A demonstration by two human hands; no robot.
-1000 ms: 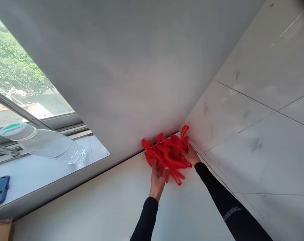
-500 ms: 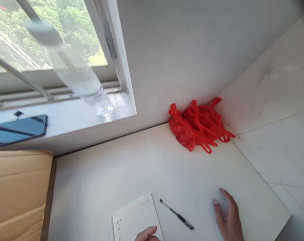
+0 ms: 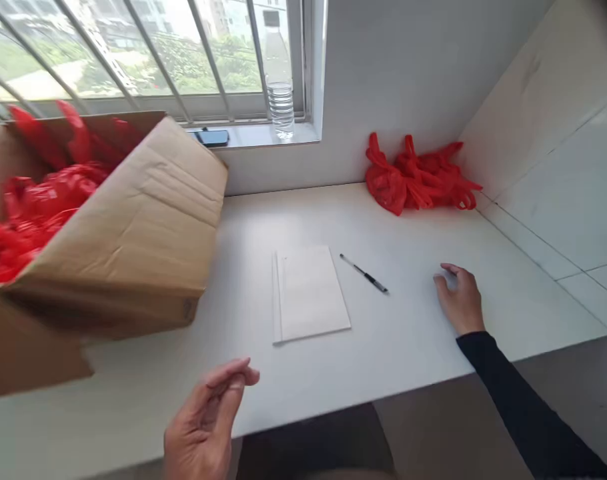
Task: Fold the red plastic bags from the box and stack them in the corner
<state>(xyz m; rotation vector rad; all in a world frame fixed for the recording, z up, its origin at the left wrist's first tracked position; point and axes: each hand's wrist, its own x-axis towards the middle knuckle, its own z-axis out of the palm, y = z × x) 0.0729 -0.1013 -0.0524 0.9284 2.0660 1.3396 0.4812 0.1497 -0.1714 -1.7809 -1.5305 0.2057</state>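
An open notebook [image 3: 313,293] lies on the white table, its page looking nearly blank with faint marks near the left edge. My left hand [image 3: 208,420] is raised over the table's front edge, below and left of the notebook. Its fingers are curled with the thumb brought against them, and nothing shows between them. To the right of the notebook lies a black-and-clear pen [image 3: 364,274], untouched. My right hand [image 3: 461,300] rests on the tabletop right of the pen, thumb and fingers apart, holding nothing.
A cardboard box [image 3: 168,220] with red plastic bags [image 3: 58,200] inside stands at left. More red bags [image 3: 418,177] lie in the back right corner. A water bottle [image 3: 282,107] and a phone [image 3: 213,138] are on the windowsill [image 3: 251,135].
The view has swung left and levelled, bringing the box and the table's front edge into sight. My left hand has left the notebook; the handwriting seen earlier no longer shows. My right hand stays right of the pen.
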